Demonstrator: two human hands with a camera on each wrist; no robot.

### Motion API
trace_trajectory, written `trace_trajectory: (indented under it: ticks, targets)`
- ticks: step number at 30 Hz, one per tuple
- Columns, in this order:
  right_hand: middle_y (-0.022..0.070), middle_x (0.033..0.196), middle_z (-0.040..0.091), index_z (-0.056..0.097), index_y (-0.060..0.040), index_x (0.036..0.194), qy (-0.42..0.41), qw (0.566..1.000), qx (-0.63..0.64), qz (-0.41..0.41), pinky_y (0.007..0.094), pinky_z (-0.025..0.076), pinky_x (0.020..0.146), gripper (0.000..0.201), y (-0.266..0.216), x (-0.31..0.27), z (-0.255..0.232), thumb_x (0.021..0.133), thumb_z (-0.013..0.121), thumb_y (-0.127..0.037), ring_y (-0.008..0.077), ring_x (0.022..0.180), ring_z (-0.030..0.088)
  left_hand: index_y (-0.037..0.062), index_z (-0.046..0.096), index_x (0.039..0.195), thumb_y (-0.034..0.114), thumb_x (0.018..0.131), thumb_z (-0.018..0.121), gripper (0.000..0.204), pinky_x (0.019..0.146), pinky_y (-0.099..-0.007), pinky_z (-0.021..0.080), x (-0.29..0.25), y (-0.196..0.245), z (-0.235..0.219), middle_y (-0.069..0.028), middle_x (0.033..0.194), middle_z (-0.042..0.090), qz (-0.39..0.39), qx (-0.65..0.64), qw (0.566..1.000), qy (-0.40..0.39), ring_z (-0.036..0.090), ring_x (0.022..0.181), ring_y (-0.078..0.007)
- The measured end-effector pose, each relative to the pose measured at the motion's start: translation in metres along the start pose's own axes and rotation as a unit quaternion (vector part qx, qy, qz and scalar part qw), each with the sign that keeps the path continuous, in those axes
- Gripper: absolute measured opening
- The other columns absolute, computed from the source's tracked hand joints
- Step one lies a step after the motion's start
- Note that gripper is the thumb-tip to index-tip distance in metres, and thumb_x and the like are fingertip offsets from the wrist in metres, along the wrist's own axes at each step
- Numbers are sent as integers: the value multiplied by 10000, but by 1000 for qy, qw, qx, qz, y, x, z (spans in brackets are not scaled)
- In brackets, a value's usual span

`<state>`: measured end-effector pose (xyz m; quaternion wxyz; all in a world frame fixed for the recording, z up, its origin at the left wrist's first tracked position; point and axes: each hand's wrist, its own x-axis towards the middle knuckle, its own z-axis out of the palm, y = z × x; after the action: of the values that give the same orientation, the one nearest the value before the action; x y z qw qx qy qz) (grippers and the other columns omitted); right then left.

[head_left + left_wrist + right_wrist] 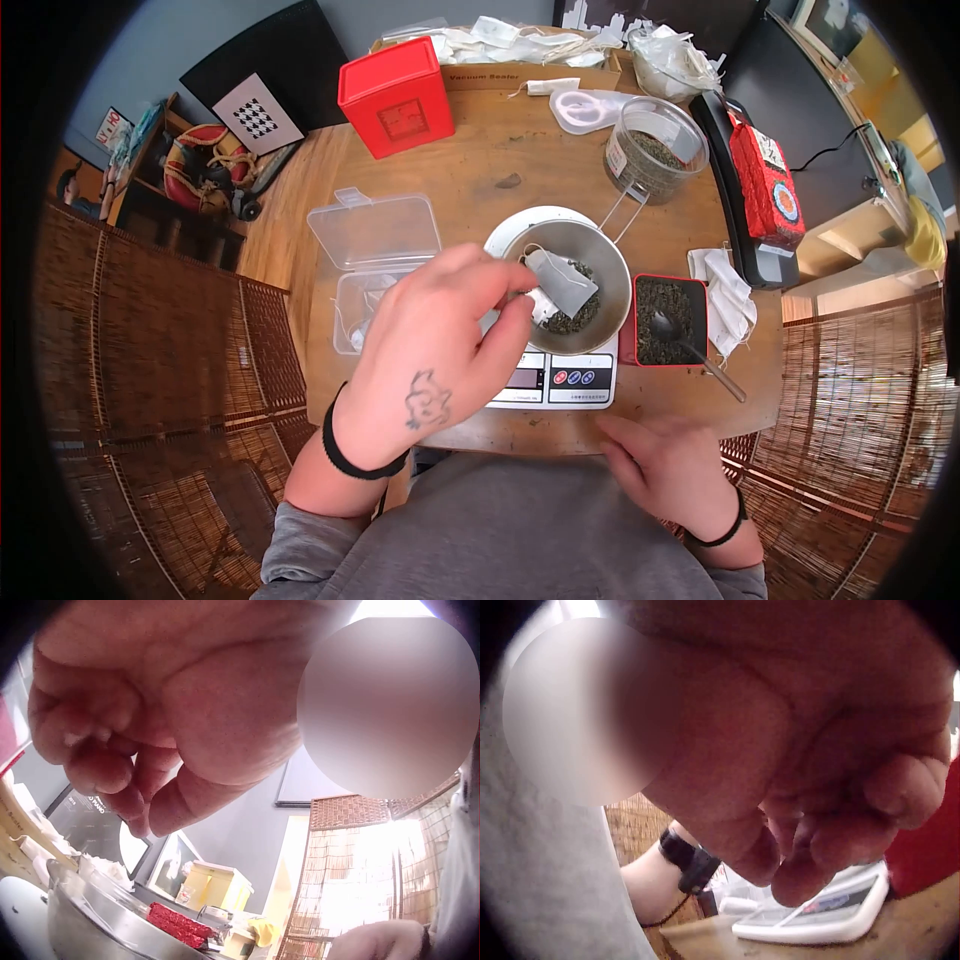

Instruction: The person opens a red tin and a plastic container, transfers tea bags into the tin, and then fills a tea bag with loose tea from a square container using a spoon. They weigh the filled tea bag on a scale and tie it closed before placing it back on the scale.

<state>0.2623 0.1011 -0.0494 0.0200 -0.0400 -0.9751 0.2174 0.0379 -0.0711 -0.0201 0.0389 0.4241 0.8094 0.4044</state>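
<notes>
A pale tea bag (565, 284) with a string lies on loose dark tea leaves (572, 322) inside a metal pan (618, 290). The pan stands on a white kitchen scale (580, 393). My left hand (440, 330) hovers over the pan's left side, thumb and forefinger close together beside the tea bag. In the left wrist view nothing shows between those fingertips (161, 821). My right hand (675, 470) is at the table's front edge, right of the scale, its fingers loosely bent and holding nothing.
Left of the pan, an open clear plastic box (375, 235) holds white pouches. A red-rimmed tin of tea leaves (665, 295) with a spoon (720, 378) stands at right, beside white pouches (725, 290). Behind are a clear jar (655, 160) and a red box (397, 95).
</notes>
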Motion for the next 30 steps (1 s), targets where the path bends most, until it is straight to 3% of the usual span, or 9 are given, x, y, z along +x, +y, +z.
trace_trajectory:
  ticks: [4,6,9,16,18,24,30]
  targets:
    - [11,694,624,742,-170,1276,-4,999,-48,13,385,523,552,408,0,2,24,873,772,-218,224,633,649,5,784,1005,31,909,739,110,610,-314,463,-24,1,0,-88,806,650,-26,-60,998,-13,601,658,-179]
    - [1,673,621,689,-179,1397,-9,995,-94,7,393,532,580,526,-4,8,29,876,763,-197,223,620,652,1,783,995,27,907,742,101,606,-312,461,-35,1,-1,-87,797,651,-36,-63,997,-22,600,649,-179]
    - [-10,675,610,656,-207,1458,-20,992,-128,-4,378,533,575,630,1,13,39,838,761,-181,212,604,635,-2,781,984,24,904,747,90,599,-308,460,-53,-4,-4,-88,789,654,-59,-70,995,-35,602,636,-180]
    - [-9,663,595,647,-217,1480,-36,984,-173,-25,361,533,572,690,-5,20,46,798,747,-175,201,607,626,0,774,992,21,903,746,95,594,-319,467,-88,-24,-5,-90,795,659,-98,-84,991,-42,610,629,-188]
    - [-11,662,595,656,-215,1469,-81,964,-253,-23,362,536,570,681,-11,19,45,795,736,-169,199,612,632,0,773,992,22,905,746,94,598,-323,469,-91,-25,-7,-91,794,657,-110,-87,989,-49,611,633,-193]
    - [-4,661,603,674,-190,1436,-29,981,-191,-22,373,530,547,643,-3,22,35,797,736,-184,203,582,628,4,771,992,26,908,750,90,609,-331,477,-97,-30,-4,-98,788,649,-112,-99,987,-62,621,658,-213]
    - [-6,667,611,685,-167,1416,-41,981,-192,3,389,533,559,613,-4,18,44,807,740,-208,211,591,635,6,771,996,21,908,747,92,602,-337,473,-95,-32,2,-97,791,653,-119,-117,983,-82,617,661,-222]
